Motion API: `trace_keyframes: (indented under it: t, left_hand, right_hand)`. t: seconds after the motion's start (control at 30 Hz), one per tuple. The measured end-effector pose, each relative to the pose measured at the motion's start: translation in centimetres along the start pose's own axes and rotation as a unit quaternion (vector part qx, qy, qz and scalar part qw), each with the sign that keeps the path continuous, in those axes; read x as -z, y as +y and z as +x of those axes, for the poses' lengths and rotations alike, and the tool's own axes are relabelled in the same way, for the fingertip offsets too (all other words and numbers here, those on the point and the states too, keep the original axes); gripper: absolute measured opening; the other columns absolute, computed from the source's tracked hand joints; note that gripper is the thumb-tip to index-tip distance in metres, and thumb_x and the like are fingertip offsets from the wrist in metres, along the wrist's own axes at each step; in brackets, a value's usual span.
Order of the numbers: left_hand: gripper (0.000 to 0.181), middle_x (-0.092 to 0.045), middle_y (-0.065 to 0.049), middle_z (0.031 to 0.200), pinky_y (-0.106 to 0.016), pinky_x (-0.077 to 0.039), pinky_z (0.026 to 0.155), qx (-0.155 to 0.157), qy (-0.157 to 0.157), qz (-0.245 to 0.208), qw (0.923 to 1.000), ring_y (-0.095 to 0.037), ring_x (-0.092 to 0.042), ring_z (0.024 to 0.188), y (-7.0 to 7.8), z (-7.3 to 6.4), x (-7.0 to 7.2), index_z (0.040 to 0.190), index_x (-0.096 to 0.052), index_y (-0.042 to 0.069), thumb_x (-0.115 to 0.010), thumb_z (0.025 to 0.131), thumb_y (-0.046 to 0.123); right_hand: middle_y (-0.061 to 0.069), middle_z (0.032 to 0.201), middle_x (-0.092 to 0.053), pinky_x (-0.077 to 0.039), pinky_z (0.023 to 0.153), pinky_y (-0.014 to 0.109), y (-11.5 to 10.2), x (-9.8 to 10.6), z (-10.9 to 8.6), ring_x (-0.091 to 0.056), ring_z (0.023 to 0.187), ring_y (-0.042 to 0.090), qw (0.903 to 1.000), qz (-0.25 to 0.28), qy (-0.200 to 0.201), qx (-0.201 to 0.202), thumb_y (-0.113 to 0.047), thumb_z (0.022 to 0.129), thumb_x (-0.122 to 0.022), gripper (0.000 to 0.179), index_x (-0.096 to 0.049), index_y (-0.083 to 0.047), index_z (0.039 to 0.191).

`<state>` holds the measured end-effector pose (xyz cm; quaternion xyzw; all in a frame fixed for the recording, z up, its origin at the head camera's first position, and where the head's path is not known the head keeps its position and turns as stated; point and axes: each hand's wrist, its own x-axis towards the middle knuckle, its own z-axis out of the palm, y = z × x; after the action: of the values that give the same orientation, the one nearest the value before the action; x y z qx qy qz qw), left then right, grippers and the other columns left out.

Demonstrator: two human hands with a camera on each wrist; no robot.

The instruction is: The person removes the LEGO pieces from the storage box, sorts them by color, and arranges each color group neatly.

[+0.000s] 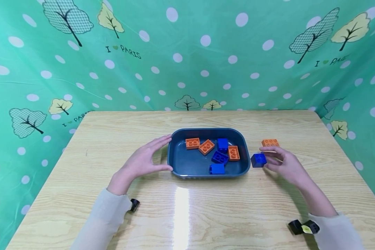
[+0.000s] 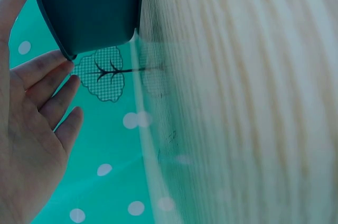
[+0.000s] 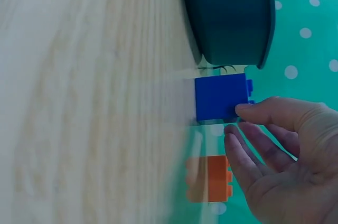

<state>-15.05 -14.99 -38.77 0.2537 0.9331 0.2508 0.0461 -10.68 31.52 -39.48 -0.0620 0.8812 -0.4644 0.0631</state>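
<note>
Blue tray point(image 1: 190, 165) sat mid-surface point(image 1: 137, 229), long sides roughly parallel to the back edge. Left hand point(image 1: 143, 158) was at the tray's left end: thumb spread from the fingers, fingers nearly straight, fingertips at the back-left corner of the rim, thumb at the front-left corner. Not wrapped around anything.

Right hand point(image 1: 285, 166) was off the tray's right end, over the right half of the surface. Thumb tip was at the blue block point(image 1: 258, 160), by its upper edge in the right wrist view; other fingers were loosely bent and parted, just right of the block. No closed pinch visible; couldn't tell how firm any contact was.

That block stood studs up on the surface, just beside the tray's right end. Orange block point(image 1: 270, 142) also lay studs up, a bit nearer the surface's back edge, just beyond the right fingers.

Tray held six blocks: three orange with hollow undersides up (one near the back-left corner, one askew mid-tray, one toward the right end), plus three blue grouped in the right half, the frontmost near the front wall.

Dotted green curtain point(image 1: 190, 83) hung behind the surface's back edge.
</note>
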Motion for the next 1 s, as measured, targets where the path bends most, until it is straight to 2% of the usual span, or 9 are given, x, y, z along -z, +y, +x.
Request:
trace_keyframes:
  t: [0.03, 0.1, 0.27, 0.63, 1.0]
  left_hand:
    - [0.099, -0.030, 0.005, 0.164, -0.059, -0.037, 0.116, 0.000, 0.000, 0.000, 1.0000, -0.028, -0.033, 0.150, 0.0, 0.0, 0.0, 0.156, -0.035, 0.026, -0.079, 0.075, 0.061]
    - [0.099, -0.030, 0.005, 0.164, -0.059, -0.037, 0.116, 0.000, 0.000, -0.001, 1.0000, -0.028, -0.033, 0.150, 0.0, 0.0, 0.0, 0.156, -0.035, 0.026, -0.079, 0.075, 0.061]
    - [0.098, -0.030, 0.005, 0.164, -0.060, -0.037, 0.116, 0.004, 0.001, -0.002, 1.0000, -0.028, -0.033, 0.150, 0.0, 0.0, 0.0, 0.156, -0.035, 0.027, -0.079, 0.075, 0.060]
    - [0.098, -0.031, 0.005, 0.164, -0.060, -0.037, 0.116, 0.007, 0.001, -0.002, 1.0000, -0.028, -0.033, 0.150, 0.1, 0.1, -0.1, 0.156, -0.036, 0.026, -0.082, 0.074, 0.056]
    - [0.099, -0.031, 0.004, 0.164, -0.059, -0.037, 0.116, 0.005, 0.003, 0.001, 1.0000, -0.028, -0.034, 0.150, 0.0, 0.1, -0.1, 0.156, -0.036, 0.025, -0.081, 0.074, 0.057]
  right_hand:
    - [0.026, 0.140, -0.053, -0.054, 0.089, 0.011, 0.0, 0.1, 0.0, -0.057, 0.111, -0.011, 0.9999, 0.005, 0.003, 0.010, 0.008, 0.088, -0.065, 0.050, -0.052, 0.004, 0.136]
    - [0.012, 0.137, -0.059, -0.053, 0.090, 0.010, -0.1, 0.2, -0.1, -0.052, 0.110, -0.017, 0.9994, 0.015, 0.009, 0.029, 0.008, 0.088, -0.065, 0.050, -0.051, 0.006, 0.136]
    - [-0.017, 0.125, -0.059, -0.051, 0.091, 0.008, -0.6, 0.7, 0.0, -0.054, 0.112, -0.017, 0.9973, 0.036, 0.027, 0.058, 0.003, 0.091, -0.066, 0.045, -0.052, 0.008, 0.133]
    - [-0.023, 0.115, -0.064, -0.052, 0.087, 0.006, -2.8, 1.0, 1.1, -0.062, 0.105, -0.014, 0.9922, 0.040, 0.071, 0.095, 0.001, 0.092, -0.067, 0.037, -0.058, 0.007, 0.127]
    - [-0.014, 0.118, -0.065, -0.053, 0.089, 0.010, -6.7, 0.3, 3.1, -0.062, 0.108, -0.012, 0.9915, 0.062, 0.058, 0.098, -0.009, 0.095, -0.067, 0.035, -0.059, 0.005, 0.126]
